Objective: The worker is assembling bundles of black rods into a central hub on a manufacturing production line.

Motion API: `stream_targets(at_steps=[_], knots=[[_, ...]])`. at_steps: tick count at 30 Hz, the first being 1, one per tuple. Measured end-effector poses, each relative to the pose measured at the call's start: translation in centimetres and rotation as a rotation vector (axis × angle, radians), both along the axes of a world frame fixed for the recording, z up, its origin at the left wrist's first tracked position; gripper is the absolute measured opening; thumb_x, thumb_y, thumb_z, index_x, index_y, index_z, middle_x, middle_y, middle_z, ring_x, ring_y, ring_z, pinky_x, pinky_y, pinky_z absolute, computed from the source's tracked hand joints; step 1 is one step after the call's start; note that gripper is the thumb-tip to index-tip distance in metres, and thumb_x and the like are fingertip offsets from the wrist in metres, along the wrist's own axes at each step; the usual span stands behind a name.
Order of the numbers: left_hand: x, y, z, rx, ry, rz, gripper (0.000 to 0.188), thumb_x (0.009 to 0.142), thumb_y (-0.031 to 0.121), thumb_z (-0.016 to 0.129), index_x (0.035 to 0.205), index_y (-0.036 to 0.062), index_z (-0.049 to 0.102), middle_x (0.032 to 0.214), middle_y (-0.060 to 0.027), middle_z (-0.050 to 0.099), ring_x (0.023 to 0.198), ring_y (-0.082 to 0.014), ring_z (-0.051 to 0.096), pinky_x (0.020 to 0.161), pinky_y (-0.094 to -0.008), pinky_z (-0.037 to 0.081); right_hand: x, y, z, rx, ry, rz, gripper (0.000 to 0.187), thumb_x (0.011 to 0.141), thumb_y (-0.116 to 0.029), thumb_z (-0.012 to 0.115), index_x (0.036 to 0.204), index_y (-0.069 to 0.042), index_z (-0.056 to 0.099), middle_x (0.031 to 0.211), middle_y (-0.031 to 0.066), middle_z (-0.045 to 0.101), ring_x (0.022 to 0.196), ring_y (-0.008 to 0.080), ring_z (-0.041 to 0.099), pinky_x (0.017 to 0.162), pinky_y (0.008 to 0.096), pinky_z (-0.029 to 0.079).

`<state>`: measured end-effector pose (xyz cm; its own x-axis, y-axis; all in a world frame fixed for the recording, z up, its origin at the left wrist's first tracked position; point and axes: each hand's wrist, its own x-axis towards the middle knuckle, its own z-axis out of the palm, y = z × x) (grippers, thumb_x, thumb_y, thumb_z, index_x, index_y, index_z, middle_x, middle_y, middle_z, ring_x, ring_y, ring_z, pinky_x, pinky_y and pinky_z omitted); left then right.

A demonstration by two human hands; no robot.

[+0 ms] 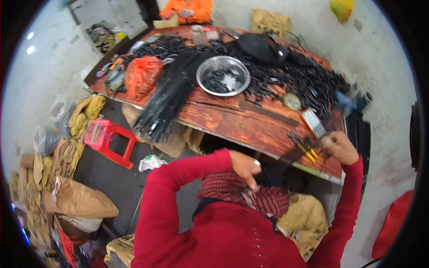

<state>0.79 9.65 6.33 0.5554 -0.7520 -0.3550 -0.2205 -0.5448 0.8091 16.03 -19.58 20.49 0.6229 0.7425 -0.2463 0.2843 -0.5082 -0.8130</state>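
Observation:
My left hand (245, 168) hangs over my lap, fingers curled and pointing down above the red checked cloth (223, 190). Whatever it may hold is too small to make out. At the table's right front corner, my right hand (341, 148) is closed and a little blurred, its fingers bent inward; I cannot make out what is in them. Just left of it lie pliers with yellow handles (308, 153), apart from the fingers. Behind the pliers lies a white-faced rectangular device (313, 123), and a round tin (292, 102) sits farther back.
On the reddish wooden table (223, 120) stand a steel bowl (223, 76) of small black pieces, long black strips (167, 96) and an orange plastic bag (143, 76). Black parts (304, 78) pile up behind. A red stool (117, 140) and sacks stand left. Across sits a person in orange (190, 11).

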Motion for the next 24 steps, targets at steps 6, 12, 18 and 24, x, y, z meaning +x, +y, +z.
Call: stream_targets(at_steps=[6,12,18,24], knots=[[1.4,3.9,1.9,0.272,0.294,-0.261,0.052,0.082,0.049,0.077,0.104,0.0015,0.073,0.085,-0.0067,0.072,0.078,-0.0146,0.066,0.069,-0.0330,0.052,-8.8,6.0,0.8,0.170,-0.527,0.461,0.023,0.087,-0.024,0.068,0.099,-0.004,0.068,0.092,0.0113,0.069,0.084,0.0327,0.067,0.076,0.0381,0.052],[3.0,1.4,-1.5,0.100,0.857,-0.579,0.038,0.086,0.031,0.079,0.105,0.0001,0.070,0.093,-0.0033,0.071,0.080,-0.0114,0.062,0.074,-0.0308,0.053,-9.2,8.1,-8.9,-0.038,-0.260,0.686,0.043,0.094,-0.045,0.064,0.105,-0.004,0.063,0.083,0.0107,0.067,0.072,0.0295,0.066,0.066,0.0404,0.053],[0.5,-0.3,-6.3,0.140,0.986,-0.616,0.033,0.090,0.025,0.074,0.106,-0.0037,0.069,0.098,-0.0123,0.075,0.086,-0.0171,0.071,0.076,-0.0313,0.058,-12.3,8.1,-14.8,-0.354,0.737,0.587,0.039,0.100,-0.042,0.055,0.096,-0.004,0.060,0.074,0.0031,0.063,0.053,0.0103,0.057,0.044,0.0264,0.048],[-0.3,-0.9,-6.7,0.168,0.946,-0.682,0.034,0.089,0.026,0.075,0.107,-0.0028,0.070,0.097,-0.0111,0.075,0.085,-0.0165,0.071,0.076,-0.0310,0.058,-13.1,8.0,-16.9,-0.380,0.780,0.597,0.036,0.104,-0.037,0.050,0.095,-0.004,0.060,0.070,-0.0009,0.055,0.057,0.0075,0.052,0.049,0.0247,0.044]])
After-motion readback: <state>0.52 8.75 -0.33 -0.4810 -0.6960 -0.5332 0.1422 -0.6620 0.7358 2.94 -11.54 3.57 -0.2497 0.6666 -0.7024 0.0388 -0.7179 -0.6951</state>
